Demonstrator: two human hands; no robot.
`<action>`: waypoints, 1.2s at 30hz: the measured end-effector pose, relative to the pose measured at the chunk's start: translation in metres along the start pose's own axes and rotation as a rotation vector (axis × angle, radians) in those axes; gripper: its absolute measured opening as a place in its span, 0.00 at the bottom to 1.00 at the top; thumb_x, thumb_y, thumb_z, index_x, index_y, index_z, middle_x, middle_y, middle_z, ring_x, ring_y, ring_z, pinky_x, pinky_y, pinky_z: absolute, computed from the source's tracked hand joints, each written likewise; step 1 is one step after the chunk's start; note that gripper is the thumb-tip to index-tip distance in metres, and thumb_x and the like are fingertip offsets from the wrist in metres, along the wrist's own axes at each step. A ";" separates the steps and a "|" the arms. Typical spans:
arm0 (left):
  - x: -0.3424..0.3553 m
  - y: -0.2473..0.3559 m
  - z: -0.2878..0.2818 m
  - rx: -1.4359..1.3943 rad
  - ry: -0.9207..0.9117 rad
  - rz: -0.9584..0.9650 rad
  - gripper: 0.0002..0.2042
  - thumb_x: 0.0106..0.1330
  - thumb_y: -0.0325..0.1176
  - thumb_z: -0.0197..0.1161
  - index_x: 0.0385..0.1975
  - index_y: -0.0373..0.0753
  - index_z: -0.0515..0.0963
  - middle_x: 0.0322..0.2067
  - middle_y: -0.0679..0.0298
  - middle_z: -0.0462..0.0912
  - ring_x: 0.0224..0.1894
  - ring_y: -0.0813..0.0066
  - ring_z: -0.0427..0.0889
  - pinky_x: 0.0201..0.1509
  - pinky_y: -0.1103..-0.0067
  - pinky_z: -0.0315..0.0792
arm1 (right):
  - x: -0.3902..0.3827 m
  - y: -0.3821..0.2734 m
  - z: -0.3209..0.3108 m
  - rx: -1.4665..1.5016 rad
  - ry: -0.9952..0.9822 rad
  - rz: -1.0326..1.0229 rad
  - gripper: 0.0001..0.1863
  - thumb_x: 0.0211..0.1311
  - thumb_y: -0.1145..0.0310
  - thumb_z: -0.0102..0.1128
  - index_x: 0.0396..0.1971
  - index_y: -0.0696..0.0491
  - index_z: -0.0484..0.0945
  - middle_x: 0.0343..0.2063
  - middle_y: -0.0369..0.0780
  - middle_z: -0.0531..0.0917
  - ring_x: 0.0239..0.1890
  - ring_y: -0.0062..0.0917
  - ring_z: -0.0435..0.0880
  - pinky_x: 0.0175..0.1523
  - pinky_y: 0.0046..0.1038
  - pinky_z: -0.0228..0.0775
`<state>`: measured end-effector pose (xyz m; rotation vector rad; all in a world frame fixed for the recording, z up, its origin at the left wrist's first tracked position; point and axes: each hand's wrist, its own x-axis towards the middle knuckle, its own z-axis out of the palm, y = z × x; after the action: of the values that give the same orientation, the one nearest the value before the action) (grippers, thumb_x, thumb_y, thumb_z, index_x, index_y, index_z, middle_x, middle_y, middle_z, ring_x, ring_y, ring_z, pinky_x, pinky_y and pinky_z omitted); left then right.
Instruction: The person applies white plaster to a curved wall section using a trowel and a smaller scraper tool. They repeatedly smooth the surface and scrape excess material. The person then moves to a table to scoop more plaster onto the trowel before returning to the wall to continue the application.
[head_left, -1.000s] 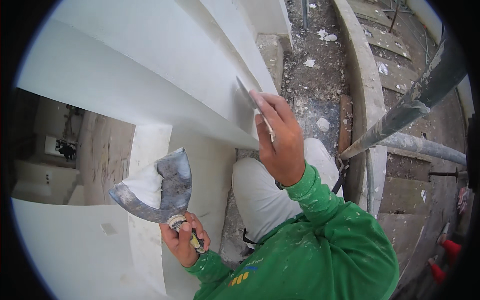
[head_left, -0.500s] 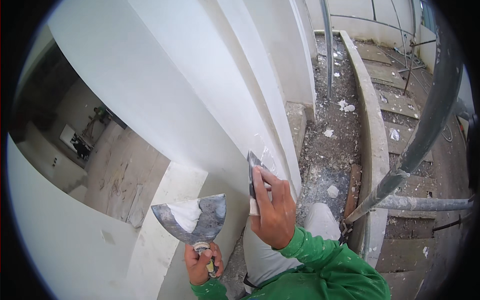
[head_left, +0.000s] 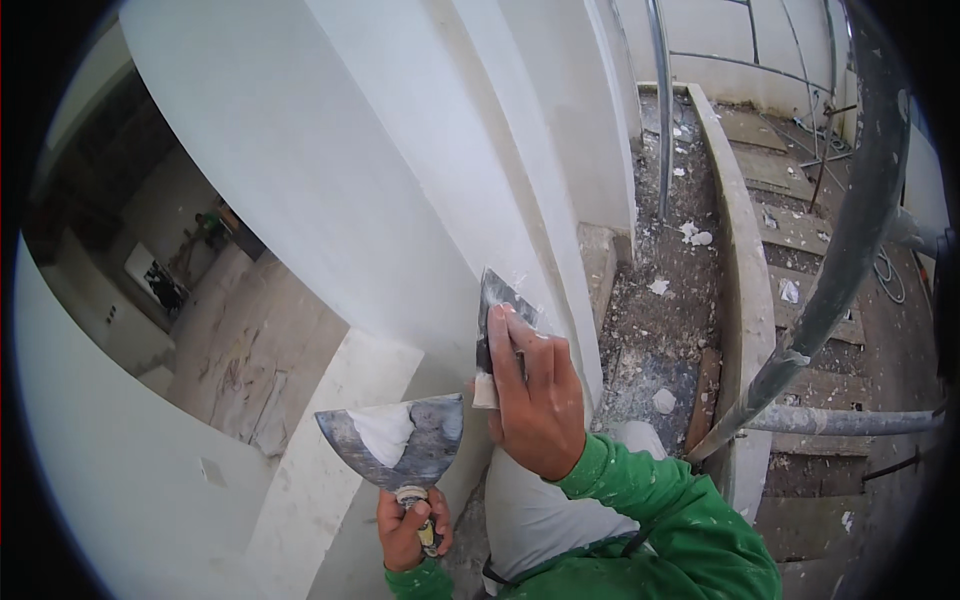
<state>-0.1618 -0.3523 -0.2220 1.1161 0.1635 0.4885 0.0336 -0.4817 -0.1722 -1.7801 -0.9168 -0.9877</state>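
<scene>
My left hand (head_left: 408,532) is closed round the handle of a wide putty knife (head_left: 432,440), its blade turned up. A lump of white putty (head_left: 383,432) lies on that blade. In my right hand (head_left: 541,405) is a second, smaller putty knife (head_left: 488,335), its fingers pressed along the blade. The blade's upper edge rests against the grooved white wall (head_left: 470,215), close to a moulding. Thin wet-looking smears show beside it. Part of the smaller knife is covered by my fingers.
Metal scaffold pipes (head_left: 800,350) cross the right side. A low concrete curb (head_left: 740,260) borders a strip of rubble-strewn ground (head_left: 660,330) with white lumps. On the left, a pale ledge (head_left: 330,420) fronts an opening into a room, where a person (head_left: 208,226) shows far back.
My right hand and its putty knife have moved up and slightly left along the wall. The left hand's putty knife has shifted a little right and down in the picture.
</scene>
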 end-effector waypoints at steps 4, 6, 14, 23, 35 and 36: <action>-0.015 -0.002 -0.003 -0.097 -0.024 -0.002 0.25 0.67 0.33 0.58 0.61 0.38 0.57 0.28 0.54 0.70 0.22 0.70 0.70 0.11 0.80 0.66 | -0.030 0.013 -0.058 0.220 -0.079 0.031 0.29 0.51 0.75 0.57 0.57 0.63 0.69 0.47 0.48 0.74 0.42 0.35 0.75 0.47 0.34 0.70; -0.019 -0.014 -0.009 -0.304 -0.143 -0.154 0.26 0.67 0.36 0.58 0.62 0.38 0.57 0.27 0.55 0.69 0.21 0.70 0.70 0.11 0.80 0.64 | -0.047 0.017 -0.068 0.402 0.003 0.023 0.24 0.59 0.70 0.55 0.55 0.61 0.70 0.46 0.47 0.74 0.42 0.34 0.76 0.47 0.35 0.70; -0.010 -0.020 -0.014 -0.412 -0.453 -0.338 0.22 0.68 0.31 0.52 0.59 0.29 0.60 0.25 0.58 0.67 0.17 0.77 0.66 0.11 0.84 0.58 | -0.046 0.028 -0.067 0.741 -0.315 -0.260 0.13 0.53 0.70 0.63 0.40 0.56 0.81 0.44 0.41 0.79 0.41 0.34 0.80 0.46 0.34 0.74; 0.010 0.051 0.030 0.662 -0.176 -0.157 0.05 0.67 0.27 0.56 0.36 0.32 0.74 0.20 0.66 0.73 0.14 0.82 0.68 0.17 0.83 0.61 | -0.014 0.027 -0.095 0.037 -0.018 -0.466 0.12 0.45 0.66 0.69 0.32 0.36 0.86 0.41 0.21 0.81 0.44 0.19 0.78 0.49 0.27 0.73; -0.008 0.081 0.035 0.403 0.099 0.172 0.17 0.65 0.24 0.55 0.51 0.32 0.62 0.25 0.58 0.73 0.19 0.78 0.70 0.14 0.82 0.66 | 0.022 0.034 -0.092 0.019 -0.155 -0.590 0.15 0.45 0.66 0.68 0.37 0.44 0.85 0.39 0.29 0.83 0.41 0.22 0.81 0.46 0.28 0.76; -0.007 0.082 0.033 0.359 0.118 0.218 0.19 0.64 0.24 0.55 0.53 0.32 0.60 0.25 0.57 0.72 0.19 0.78 0.70 0.13 0.82 0.66 | 0.034 0.040 -0.093 0.030 -0.044 -0.561 0.15 0.45 0.68 0.67 0.38 0.47 0.85 0.39 0.32 0.83 0.40 0.23 0.81 0.45 0.27 0.77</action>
<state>-0.1804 -0.3540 -0.1354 1.4655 0.2403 0.7404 0.0598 -0.5754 -0.1274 -1.5502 -1.4974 -1.2715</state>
